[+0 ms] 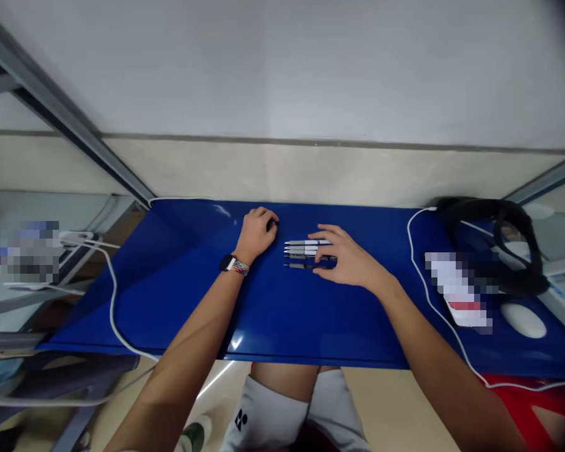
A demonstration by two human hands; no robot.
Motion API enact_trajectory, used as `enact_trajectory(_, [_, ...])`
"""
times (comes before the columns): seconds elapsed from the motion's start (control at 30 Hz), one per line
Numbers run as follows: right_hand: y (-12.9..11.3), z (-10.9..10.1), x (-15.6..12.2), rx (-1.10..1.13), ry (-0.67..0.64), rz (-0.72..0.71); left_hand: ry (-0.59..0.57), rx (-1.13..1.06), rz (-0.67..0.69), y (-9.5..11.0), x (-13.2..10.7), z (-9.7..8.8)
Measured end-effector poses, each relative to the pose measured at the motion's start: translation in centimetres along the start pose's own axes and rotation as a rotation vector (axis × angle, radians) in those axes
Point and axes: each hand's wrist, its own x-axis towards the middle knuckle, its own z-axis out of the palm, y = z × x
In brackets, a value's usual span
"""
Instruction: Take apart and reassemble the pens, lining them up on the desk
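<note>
Blue table (169,270): pens (304,249) may skew if brushed by the right hand (343,256), grip loosely spread, seemingly empty; left hand (257,234) curled, contents unclear.

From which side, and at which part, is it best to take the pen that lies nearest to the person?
Probably the pen is best pinched at its grey part, from above, with the thumb on the near side. It lies flat, tip to the left; a gap parts it from the other pens, and the right hand is at its right end.
</note>
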Motion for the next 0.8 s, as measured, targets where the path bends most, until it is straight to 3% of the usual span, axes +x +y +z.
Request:
enact_trajectory(0.27, [-0.4,0.7,0.1,0.004,0.000,-0.030,0.012,-0.021,0.004,-0.4,0.1,0.2])
enact_trajectory(0.47, [-0.1,0.4,0.5,0.124,0.176,-0.066,0.107,-0.301,0.099,2.0,-0.2,-0.7])
enact_trajectory(0.63, [0.6,0.3,1.0,0.191,0.380,0.132,0.031,-0.504,0.161,4.8,-1.0,-0.8])
enact_trajectory(0.8, [1.7,0.9,1.2,0.306,0.498,0.295,0.067,-0.560,0.094,5.2,-1.2,0.3])
